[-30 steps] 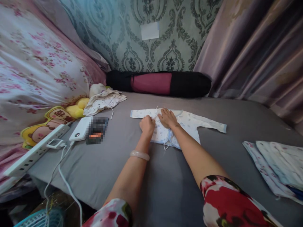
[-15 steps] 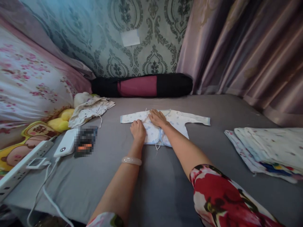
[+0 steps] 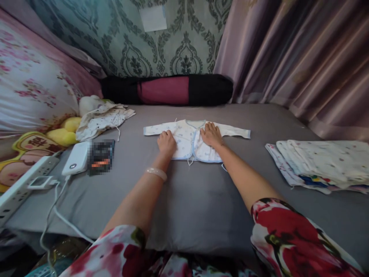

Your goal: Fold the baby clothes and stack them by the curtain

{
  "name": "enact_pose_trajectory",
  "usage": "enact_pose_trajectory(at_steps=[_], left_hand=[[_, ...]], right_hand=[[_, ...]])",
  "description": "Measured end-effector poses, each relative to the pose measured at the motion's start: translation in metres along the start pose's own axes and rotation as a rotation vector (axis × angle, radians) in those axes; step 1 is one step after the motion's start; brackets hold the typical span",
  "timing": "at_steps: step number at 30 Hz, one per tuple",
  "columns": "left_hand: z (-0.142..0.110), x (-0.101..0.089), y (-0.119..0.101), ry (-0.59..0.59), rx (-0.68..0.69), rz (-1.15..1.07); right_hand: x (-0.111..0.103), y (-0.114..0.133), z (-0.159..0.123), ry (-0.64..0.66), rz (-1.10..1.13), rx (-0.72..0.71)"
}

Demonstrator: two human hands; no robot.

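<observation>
A small white baby shirt [image 3: 188, 140] with pale blue trim lies spread flat on the grey bed sheet [image 3: 187, 200], sleeves out to both sides. My left hand [image 3: 166, 142] rests on its left half with the fingers curled under, knuckles up. On the shirt's right half lies my right hand [image 3: 211, 134], flat, fingers stretched forward. A pale bangle sits on my left wrist.
A stack of folded baby cloths [image 3: 319, 163] lies at the right. A crumpled garment [image 3: 100, 119], yellow plush toys [image 3: 62, 130], a white power bank [image 3: 75, 163], a dark pack and a power strip [image 3: 23, 184] lie at the left. A black-and-maroon bolster [image 3: 167, 90] runs along the wall.
My right hand has slid from the shirt's middle out to its right half, smoothing it flat. The left hand stayed on the left half. The view has tilted and shifted.
</observation>
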State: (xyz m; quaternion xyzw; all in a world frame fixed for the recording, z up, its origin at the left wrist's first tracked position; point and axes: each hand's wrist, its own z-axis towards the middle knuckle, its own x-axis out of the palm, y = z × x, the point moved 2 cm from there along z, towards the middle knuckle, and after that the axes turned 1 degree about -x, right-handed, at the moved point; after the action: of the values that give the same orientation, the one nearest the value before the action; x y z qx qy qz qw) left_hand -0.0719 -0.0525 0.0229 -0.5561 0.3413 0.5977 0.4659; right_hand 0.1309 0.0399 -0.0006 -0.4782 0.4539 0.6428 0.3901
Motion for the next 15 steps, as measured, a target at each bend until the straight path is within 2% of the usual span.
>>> enact_pose_trajectory(at_steps=[8,12,15], left_hand=[[0.002,0.002,0.007,-0.007,0.021,-0.063],[0.0,-0.008,0.011,0.005,0.079,-0.115],[-0.009,-0.02,0.009,0.015,0.061,-0.12]], right_hand=[[-0.009,0.01,-0.011,-0.051,0.033,-0.08],[-0.016,0.018,-0.032,0.065,0.07,-0.089],[-0.019,0.027,-0.049,0.147,0.068,-0.074]])
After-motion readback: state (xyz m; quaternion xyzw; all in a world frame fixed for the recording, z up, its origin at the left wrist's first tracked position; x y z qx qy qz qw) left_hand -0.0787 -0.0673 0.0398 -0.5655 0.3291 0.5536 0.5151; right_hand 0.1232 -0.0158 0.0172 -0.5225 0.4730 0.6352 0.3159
